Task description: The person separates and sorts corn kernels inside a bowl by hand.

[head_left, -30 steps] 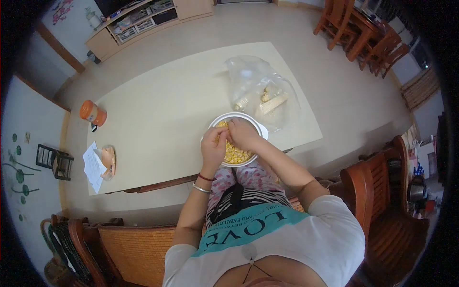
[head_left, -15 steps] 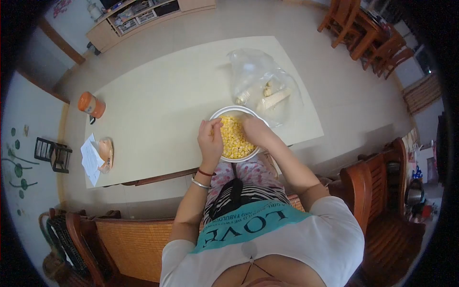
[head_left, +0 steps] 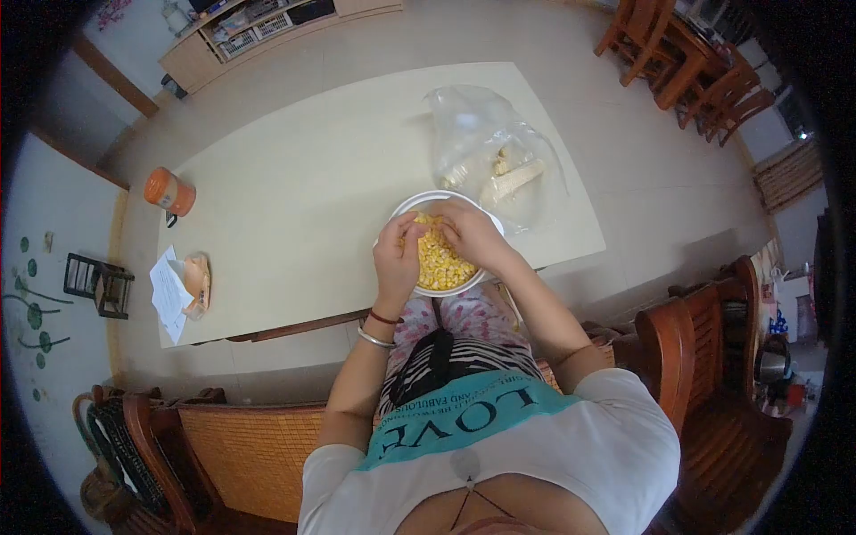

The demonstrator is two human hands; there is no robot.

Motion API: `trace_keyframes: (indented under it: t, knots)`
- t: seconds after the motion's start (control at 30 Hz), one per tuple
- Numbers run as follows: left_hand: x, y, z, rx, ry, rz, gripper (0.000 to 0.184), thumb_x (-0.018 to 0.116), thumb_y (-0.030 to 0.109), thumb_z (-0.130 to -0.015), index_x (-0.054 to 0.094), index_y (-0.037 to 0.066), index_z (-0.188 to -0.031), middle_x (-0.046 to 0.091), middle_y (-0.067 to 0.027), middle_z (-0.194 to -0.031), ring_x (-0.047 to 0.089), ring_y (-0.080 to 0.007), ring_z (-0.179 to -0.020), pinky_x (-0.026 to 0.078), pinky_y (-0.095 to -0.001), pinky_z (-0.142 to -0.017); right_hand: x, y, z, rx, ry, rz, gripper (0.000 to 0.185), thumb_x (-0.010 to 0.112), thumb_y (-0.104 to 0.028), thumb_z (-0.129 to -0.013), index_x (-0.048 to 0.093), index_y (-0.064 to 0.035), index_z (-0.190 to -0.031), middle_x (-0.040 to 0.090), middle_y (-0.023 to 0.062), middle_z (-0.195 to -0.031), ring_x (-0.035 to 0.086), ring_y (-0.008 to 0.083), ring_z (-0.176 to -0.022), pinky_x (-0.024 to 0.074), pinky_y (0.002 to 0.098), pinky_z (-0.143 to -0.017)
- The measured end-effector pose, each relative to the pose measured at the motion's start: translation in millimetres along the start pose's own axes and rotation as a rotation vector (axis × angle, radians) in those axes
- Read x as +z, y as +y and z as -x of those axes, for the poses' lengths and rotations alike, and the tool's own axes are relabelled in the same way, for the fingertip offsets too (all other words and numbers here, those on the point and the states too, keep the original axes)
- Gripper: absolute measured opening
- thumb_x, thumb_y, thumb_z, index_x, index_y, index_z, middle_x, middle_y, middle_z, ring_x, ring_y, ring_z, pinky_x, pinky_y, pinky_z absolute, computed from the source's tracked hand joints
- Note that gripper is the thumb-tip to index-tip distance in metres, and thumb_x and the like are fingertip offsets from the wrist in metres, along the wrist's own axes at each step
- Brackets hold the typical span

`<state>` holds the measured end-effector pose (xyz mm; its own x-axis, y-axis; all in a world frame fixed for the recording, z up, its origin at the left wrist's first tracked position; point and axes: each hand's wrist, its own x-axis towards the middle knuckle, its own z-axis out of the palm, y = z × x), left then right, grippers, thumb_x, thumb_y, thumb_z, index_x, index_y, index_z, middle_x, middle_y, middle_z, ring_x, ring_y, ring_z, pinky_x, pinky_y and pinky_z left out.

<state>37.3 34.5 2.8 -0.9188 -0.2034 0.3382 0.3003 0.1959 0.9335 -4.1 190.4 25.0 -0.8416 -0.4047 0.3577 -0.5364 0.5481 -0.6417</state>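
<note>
A white bowl (head_left: 396, 210) full of loose yellow corn kernels (head_left: 444, 267) sits at the near edge of the table, close to my lap. Over its left rim, my left hand (head_left: 398, 256) has its fingers bent together just above the corn. My right hand (head_left: 477, 237) comes in over the right rim with fingers curled down at the kernels, its tips near those of my left hand. Anything pinched in either hand is too small or hidden to name. Beyond the bowl, a clear plastic bag (head_left: 471, 116) lies with pale stripped corn cobs (head_left: 514, 183) on it.
An orange-lidded jar (head_left: 169, 191) stands at the left end of the pale table (head_left: 294, 178). White papers (head_left: 169, 290) and an orange-and-clear package (head_left: 197, 283) lie near its left front corner. Wooden seats (head_left: 250, 455) flank me at the near side.
My right hand has drawn back slightly out of the kernels and toward the left. The fingers of my left hand have tipped inward over the corn, so both hands are closer together.
</note>
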Motion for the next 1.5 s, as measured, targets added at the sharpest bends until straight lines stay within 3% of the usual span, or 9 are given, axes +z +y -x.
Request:
trace_keyframes:
  t: [0.1, 0.4, 0.5, 0.67, 0.8, 0.87, 1.03, 1.13, 1.5]
  knots:
    - [-0.6, 7.9, -0.6, 0.001, -0.061, 0.008, 0.021, 0.052, 0.004, -0.092, 0.060, -0.003, -0.110, 0.068, -0.0150, -0.094, 0.067, -0.0207, -0.082, 0.052, -0.0293, -0.073, -6.7, -16.9, -3.2, -0.145, -0.025, -0.145, 0.022, 0.066, -0.007, -0.079, 0.063, -0.0029, -0.099, 0.063, 0.0148, -0.094, 0.060, 0.0344, -0.090, 0.0483, 0.0414, -0.077]
    - [-3.4, 13.3, -2.9, 0.061, -0.123, -0.116, 0.022, 0.052, 0.006, -0.092, 0.060, -0.001, -0.112, 0.068, -0.0168, -0.094, 0.067, -0.0226, -0.080, 0.052, -0.0310, -0.070, -2.2, -19.2, 2.9, -0.289, 0.126, 0.047, 0.011, 0.067, -0.005, -0.076, 0.063, -0.0046, -0.086, 0.060, 0.0116, -0.081, 0.060, 0.0324, -0.072, 0.0487, 0.0366, -0.062]
    - [0.0, 8.7, -1.4, -0.008, -0.136, -0.055, 0.019, 0.054, 0.008, -0.092, 0.063, 0.000, -0.106, 0.068, -0.0153, -0.092, 0.067, -0.0244, -0.083, 0.052, -0.0334, -0.072, -14.8, -1.2, 6.4, -0.111, 0.383, 0.089, 0.006, 0.064, -0.004, -0.078, 0.062, -0.0029, -0.083, 0.060, 0.0126, -0.080, 0.060, 0.0326, -0.072, 0.0484, 0.0385, -0.062]
    - [-1.3, 3.0, -4.1, 0.168, -0.203, -0.279, 0.011, 0.057, 0.005, -0.083, 0.068, 0.002, -0.084, 0.066, -0.0086, -0.081, 0.062, -0.0282, -0.078, 0.047, -0.0351, -0.084, -65.8, 54.4, 5.8, 0.225, 0.377, 0.490, 0.019, 0.059, -0.006, -0.078, 0.064, -0.0044, -0.096, 0.061, 0.0143, -0.089, 0.062, 0.0333, -0.081, 0.0504, 0.0436, -0.072]
    - [-8.3, -1.3, -16.1, 0.365, -0.574, -0.591, 0.008, 0.059, 0.006, -0.075, 0.067, 0.007, -0.073, 0.063, -0.0052, -0.079, 0.058, -0.0250, -0.082, 0.038, -0.0441, -0.097, -67.0, 57.8, 10.8, 0.220, 0.410, 0.508, 0.017, 0.061, -0.002, -0.077, 0.065, -0.0020, -0.093, 0.061, 0.0149, -0.090, 0.062, 0.0335, -0.080, 0.0502, 0.0407, -0.070]
    - [-13.2, 5.1, -17.2, 0.469, -0.625, -0.892, 0.008, 0.060, 0.008, -0.074, 0.067, 0.009, -0.070, 0.062, -0.0043, -0.080, 0.058, -0.0222, -0.088, 0.033, -0.0504, -0.102, -58.0, 38.9, 12.2, 0.177, 0.367, 0.353, 0.013, 0.062, -0.001, -0.077, 0.064, -0.0005, -0.090, 0.062, 0.0150, -0.089, 0.062, 0.0330, -0.078, 0.0501, 0.0387, -0.068]
    - [-20.7, -3.0, -17.5, 0.457, -0.590, -0.820, 0.008, 0.061, 0.011, -0.075, 0.068, 0.011, -0.070, 0.060, -0.0027, -0.081, 0.056, -0.0202, -0.095, 0.028, -0.0556, -0.104, -17.7, 9.9, 12.6, 0.021, -0.001, -0.116, 0.007, 0.064, -0.003, -0.077, 0.063, -0.0001, -0.083, 0.062, 0.0158, -0.082, 0.061, 0.0315, -0.074, 0.0497, 0.0370, -0.067]
    - [-18.9, -3.8, -16.1, 0.438, -0.567, -0.827, 0.006, 0.063, 0.013, -0.075, 0.068, 0.012, -0.074, 0.060, -0.0022, -0.085, 0.056, -0.0204, -0.097, 0.027, -0.0554, -0.105, -2.5, 9.2, 14.1, -0.052, -0.213, -0.010, 0.006, 0.064, -0.005, -0.076, 0.063, -0.0009, -0.080, 0.062, 0.0161, -0.080, 0.061, 0.0317, -0.075, 0.0496, 0.0383, -0.067]
    - [-21.2, 0.9, -15.4, 0.431, -0.601, -0.768, 0.012, 0.065, 0.018, -0.076, 0.071, 0.015, -0.085, 0.061, -0.0024, -0.094, 0.056, -0.0213, -0.101, 0.023, -0.0622, -0.105, 8.5, 15.4, 14.9, 0.101, -0.318, 0.215, 0.009, 0.064, -0.010, -0.074, 0.063, -0.0025, -0.080, 0.063, 0.0166, -0.082, 0.062, 0.0343, -0.081, 0.0493, 0.0428, -0.072]
